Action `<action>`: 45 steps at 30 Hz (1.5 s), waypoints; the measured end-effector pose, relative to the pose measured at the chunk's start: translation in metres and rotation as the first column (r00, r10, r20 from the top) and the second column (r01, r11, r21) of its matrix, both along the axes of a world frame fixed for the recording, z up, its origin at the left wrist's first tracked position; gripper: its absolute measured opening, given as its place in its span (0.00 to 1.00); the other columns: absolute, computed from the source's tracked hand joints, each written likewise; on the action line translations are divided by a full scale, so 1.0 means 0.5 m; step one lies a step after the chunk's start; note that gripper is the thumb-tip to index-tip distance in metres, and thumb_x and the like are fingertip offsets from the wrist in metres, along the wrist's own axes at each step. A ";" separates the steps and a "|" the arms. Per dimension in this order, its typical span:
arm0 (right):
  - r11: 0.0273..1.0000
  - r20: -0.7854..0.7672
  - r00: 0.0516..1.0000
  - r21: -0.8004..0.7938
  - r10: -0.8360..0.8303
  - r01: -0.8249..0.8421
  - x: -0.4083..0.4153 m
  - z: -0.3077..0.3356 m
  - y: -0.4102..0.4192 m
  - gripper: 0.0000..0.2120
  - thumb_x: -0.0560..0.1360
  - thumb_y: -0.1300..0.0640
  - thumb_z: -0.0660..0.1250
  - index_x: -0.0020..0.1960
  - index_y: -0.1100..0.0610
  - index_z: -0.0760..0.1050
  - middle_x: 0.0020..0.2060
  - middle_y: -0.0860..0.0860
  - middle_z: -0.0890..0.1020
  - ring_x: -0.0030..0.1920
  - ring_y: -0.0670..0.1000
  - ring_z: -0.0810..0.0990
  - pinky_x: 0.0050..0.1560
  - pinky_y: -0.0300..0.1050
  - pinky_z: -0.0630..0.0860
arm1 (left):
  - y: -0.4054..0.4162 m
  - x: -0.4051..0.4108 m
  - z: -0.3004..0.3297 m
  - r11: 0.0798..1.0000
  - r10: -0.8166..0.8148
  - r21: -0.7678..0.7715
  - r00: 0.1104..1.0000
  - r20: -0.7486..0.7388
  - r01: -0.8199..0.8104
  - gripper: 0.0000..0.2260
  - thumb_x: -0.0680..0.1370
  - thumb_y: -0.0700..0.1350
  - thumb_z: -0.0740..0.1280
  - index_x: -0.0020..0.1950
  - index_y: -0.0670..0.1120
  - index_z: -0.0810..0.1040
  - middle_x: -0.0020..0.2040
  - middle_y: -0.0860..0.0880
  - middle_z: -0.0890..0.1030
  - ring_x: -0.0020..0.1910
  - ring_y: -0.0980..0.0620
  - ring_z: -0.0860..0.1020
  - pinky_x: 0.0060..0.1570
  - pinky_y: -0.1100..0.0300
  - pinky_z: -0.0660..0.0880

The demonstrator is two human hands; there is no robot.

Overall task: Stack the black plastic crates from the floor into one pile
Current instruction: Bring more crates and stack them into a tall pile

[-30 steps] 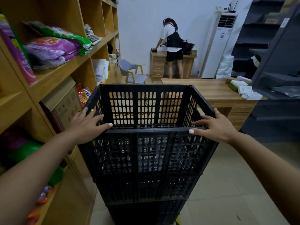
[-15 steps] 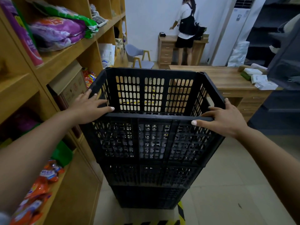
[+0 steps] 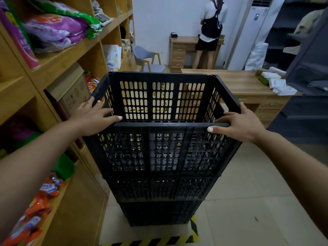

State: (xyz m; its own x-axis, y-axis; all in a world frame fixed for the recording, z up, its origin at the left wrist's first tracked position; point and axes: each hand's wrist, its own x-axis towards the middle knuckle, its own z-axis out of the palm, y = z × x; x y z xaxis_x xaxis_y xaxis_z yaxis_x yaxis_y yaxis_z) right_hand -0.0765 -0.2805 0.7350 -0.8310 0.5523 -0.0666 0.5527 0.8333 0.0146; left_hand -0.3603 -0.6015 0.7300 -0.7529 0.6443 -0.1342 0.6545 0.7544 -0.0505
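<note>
Since the top crate (image 3: 165,121) already sits on the pile (image 3: 159,192) of black crates on the floor beside the wooden shelves (image 3: 58,55), this step looks like seating and squaring it. The left hand (image 3: 92,118) lies flat over the near-left rim corner, fingers spread, and the right hand (image 3: 237,124) drapes over the near-right corner; they're well apart and neither looks properly clenched. I'd press down evenly at both corners, check the rims line up all round, and give it a small wobble test before letting go, since a tall stack tips easily.
</note>
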 end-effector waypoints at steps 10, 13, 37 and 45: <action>0.996 0.024 0.999 -0.078 0.040 -0.038 -0.065 0.027 0.056 0.52 0.57 0.16 0.39 0.76 0.41 0.56 0.78 0.52 0.45 0.76 0.60 0.38 0.75 0.61 0.44 | 0.054 -0.066 0.030 0.997 0.063 0.041 0.998 -0.020 -0.062 0.43 0.68 0.75 0.43 0.78 0.53 0.53 0.79 0.44 0.47 0.78 0.42 0.47 0.73 0.43 0.49; 0.984 0.015 0.997 -0.159 0.079 -0.075 -0.072 0.014 0.069 0.50 0.59 0.17 0.41 0.75 0.39 0.55 0.78 0.52 0.43 0.76 0.57 0.34 0.75 0.58 0.40 | 0.063 -0.083 0.006 0.997 0.073 0.028 0.997 -0.015 -0.073 0.43 0.69 0.74 0.45 0.79 0.52 0.51 0.79 0.44 0.43 0.78 0.43 0.42 0.73 0.43 0.49; 0.979 -0.035 0.988 -0.132 0.152 -0.155 -0.077 0.000 0.077 0.42 0.62 0.18 0.37 0.66 0.35 0.69 0.76 0.42 0.55 0.76 0.42 0.41 0.74 0.51 0.32 | 0.056 -0.081 0.009 0.984 0.073 0.155 0.993 0.096 -0.087 0.54 0.53 0.83 0.34 0.71 0.62 0.66 0.79 0.54 0.51 0.77 0.50 0.38 0.74 0.43 0.50; 0.983 -0.082 0.985 -0.090 0.152 -0.159 -0.078 0.000 0.077 0.42 0.63 0.19 0.38 0.62 0.38 0.74 0.73 0.43 0.65 0.75 0.43 0.53 0.75 0.51 0.37 | 0.058 -0.083 0.007 0.984 0.061 0.164 0.995 0.081 -0.074 0.54 0.53 0.83 0.35 0.71 0.61 0.66 0.79 0.54 0.53 0.77 0.50 0.38 0.74 0.43 0.49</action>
